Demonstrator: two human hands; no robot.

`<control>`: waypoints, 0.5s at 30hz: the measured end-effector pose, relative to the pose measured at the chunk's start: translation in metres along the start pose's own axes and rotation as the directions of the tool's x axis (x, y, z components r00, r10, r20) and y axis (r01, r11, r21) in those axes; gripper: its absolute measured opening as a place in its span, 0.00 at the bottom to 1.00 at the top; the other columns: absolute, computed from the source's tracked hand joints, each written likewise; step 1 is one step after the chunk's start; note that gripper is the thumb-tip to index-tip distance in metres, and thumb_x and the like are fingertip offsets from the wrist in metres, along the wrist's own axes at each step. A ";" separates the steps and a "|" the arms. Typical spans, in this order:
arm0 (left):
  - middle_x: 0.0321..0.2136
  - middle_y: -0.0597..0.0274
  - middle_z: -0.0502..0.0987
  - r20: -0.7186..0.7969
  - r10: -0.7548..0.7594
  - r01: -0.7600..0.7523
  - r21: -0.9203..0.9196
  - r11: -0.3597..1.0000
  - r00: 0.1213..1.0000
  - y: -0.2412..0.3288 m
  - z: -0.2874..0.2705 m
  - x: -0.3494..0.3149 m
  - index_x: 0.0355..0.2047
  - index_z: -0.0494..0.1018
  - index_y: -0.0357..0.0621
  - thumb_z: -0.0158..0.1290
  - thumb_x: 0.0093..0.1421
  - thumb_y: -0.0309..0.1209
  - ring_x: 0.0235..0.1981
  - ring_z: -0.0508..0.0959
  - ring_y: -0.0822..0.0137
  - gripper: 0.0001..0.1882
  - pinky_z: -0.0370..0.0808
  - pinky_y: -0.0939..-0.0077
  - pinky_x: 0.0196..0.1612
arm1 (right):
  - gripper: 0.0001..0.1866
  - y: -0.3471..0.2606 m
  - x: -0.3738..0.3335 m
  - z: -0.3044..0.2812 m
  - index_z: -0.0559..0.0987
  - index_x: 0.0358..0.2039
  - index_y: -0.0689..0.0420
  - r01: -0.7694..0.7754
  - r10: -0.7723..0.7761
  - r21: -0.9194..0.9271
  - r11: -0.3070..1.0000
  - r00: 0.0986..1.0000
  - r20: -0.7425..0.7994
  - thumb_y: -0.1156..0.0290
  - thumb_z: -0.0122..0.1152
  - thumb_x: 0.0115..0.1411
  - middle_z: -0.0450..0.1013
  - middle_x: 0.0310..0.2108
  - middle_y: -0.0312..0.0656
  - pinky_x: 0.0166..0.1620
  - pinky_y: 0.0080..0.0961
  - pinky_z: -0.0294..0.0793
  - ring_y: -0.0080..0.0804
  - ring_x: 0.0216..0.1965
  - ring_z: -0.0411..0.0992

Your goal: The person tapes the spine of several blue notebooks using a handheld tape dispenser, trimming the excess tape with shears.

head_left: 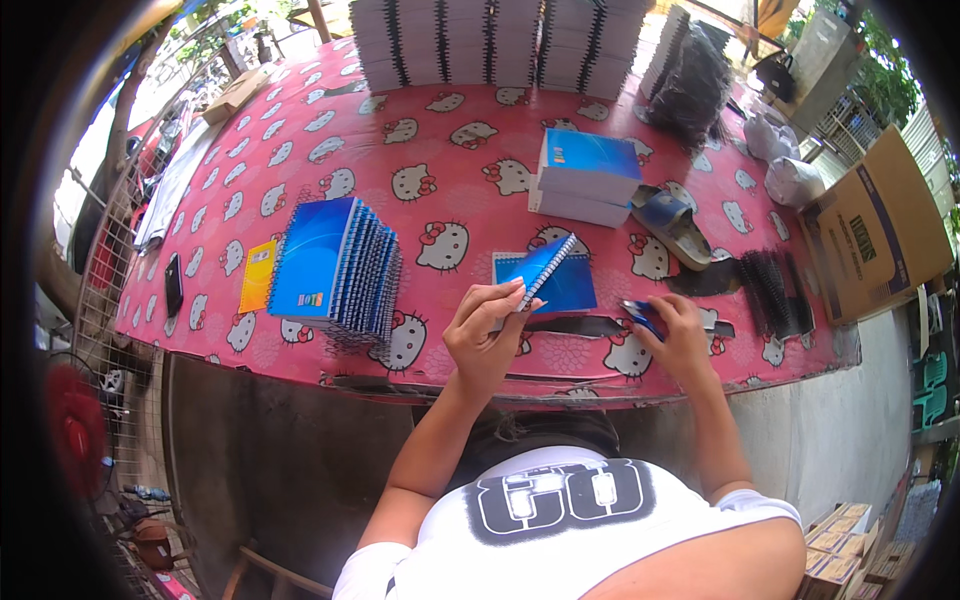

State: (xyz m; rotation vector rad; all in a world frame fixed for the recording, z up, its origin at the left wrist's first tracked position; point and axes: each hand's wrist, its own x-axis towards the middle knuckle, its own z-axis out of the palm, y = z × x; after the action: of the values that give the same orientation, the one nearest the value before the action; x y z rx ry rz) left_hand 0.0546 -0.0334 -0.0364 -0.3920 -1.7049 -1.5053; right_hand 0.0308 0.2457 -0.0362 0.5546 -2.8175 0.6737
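Observation:
My left hand [488, 325] pinches a blue spiral notebook [549, 268] by its lower end, tilted up with its coil edge toward me. Flat on the table under it lies another blue notebook [574, 284]. To the right, my right hand [682, 335] is closed round small blue-handled pliers [643, 316], their metal tip pointing left; the fingers partly cover them. On the left a tall stack of blue spiral notebooks [318, 258] stands beside a yellow notebook [257, 277]. Beyond my hands is a pile of blue-covered books [590, 165] with no coils visible.
The table [450, 200] wears a pink cartoon-cat cover. Tall stacks of coil-bound books [450, 45] line its back. A sandal [672, 225], black binding coils [775, 292] and a cardboard box [880, 235] are at the right; a phone [174, 284] is at the left edge.

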 end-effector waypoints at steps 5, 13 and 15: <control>0.39 0.53 0.77 0.078 0.051 -0.060 0.125 0.990 0.996 0.025 -0.008 0.015 0.36 0.79 0.37 0.63 0.48 0.14 0.38 0.78 0.62 0.13 0.78 0.75 0.34 | 0.33 -0.100 0.049 -0.004 0.72 0.56 0.54 0.450 -0.434 0.026 0.893 0.874 -0.217 0.74 0.70 0.47 0.68 0.53 0.48 0.54 0.41 0.68 0.48 0.54 0.66; 0.49 0.51 0.73 -0.705 0.301 0.003 0.394 0.919 0.643 0.061 -0.121 0.059 0.47 0.74 0.31 0.48 0.67 0.45 0.56 0.69 0.59 0.25 0.63 0.64 0.59 | 0.22 -0.265 0.166 0.021 0.72 0.47 0.62 0.173 -0.211 0.985 0.000 0.963 -0.169 0.74 0.67 0.52 0.72 0.41 0.49 0.39 0.33 0.74 0.40 0.36 0.73; 0.50 0.48 0.72 -0.791 0.139 0.161 0.286 0.945 0.596 0.039 -0.152 0.061 0.48 0.73 0.31 0.40 0.70 0.51 0.58 0.67 0.60 0.30 0.61 0.64 0.61 | 0.22 -0.280 0.192 0.065 0.72 0.46 0.63 0.194 -0.230 0.895 0.401 0.967 -0.107 0.66 0.68 0.54 0.72 0.41 0.50 0.41 0.34 0.73 0.42 0.37 0.73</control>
State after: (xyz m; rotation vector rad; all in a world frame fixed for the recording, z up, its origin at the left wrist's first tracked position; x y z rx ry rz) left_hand 0.0987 -0.1819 0.0292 0.4562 -1.1471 -1.0848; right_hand -0.0381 -0.0760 0.0696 1.0475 -2.0585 2.1486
